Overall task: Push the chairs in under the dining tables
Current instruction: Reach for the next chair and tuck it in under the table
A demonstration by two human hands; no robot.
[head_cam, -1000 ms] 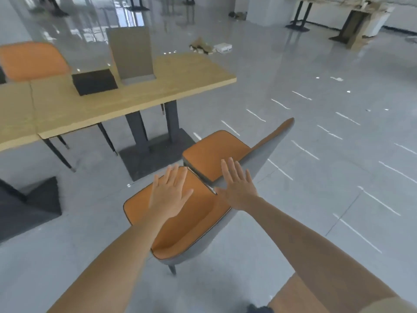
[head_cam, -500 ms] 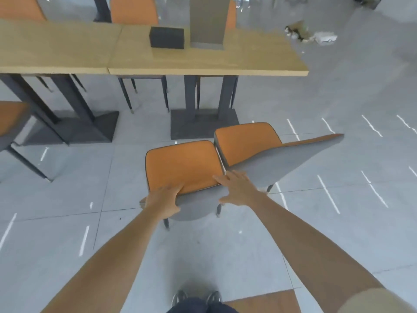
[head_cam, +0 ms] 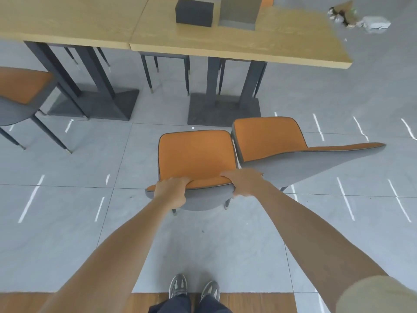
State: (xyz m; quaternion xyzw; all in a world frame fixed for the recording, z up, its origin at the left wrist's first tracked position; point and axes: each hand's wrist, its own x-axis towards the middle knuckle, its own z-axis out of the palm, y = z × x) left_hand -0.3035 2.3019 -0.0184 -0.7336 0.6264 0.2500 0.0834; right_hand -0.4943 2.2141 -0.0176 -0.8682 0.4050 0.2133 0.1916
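An orange chair with a grey back (head_cam: 195, 154) stands on the tiled floor in front of me, facing the wooden dining table (head_cam: 237, 41). My left hand (head_cam: 171, 192) grips the left end of its backrest top, fingers curled over the edge. My right hand (head_cam: 242, 181) grips the right end the same way. A second orange chair (head_cam: 268, 138) stands just to the right, touching the first, its grey backrest (head_cam: 316, 163) angled to the right. Both chairs sit clear of the table edge, near its dark base (head_cam: 223, 111).
A second wooden table (head_cam: 67, 21) joins the first on the left, with another orange chair (head_cam: 20, 89) at the far left. A black box (head_cam: 194, 12) and a grey stand (head_cam: 239, 12) sit on the table. Debris (head_cam: 361, 19) lies on the floor top right. My shoes (head_cam: 194, 288) are below.
Both hands went from hovering open above the chair to gripping its backrest top. My view swung round so that I now stand square behind the chair, facing the table.
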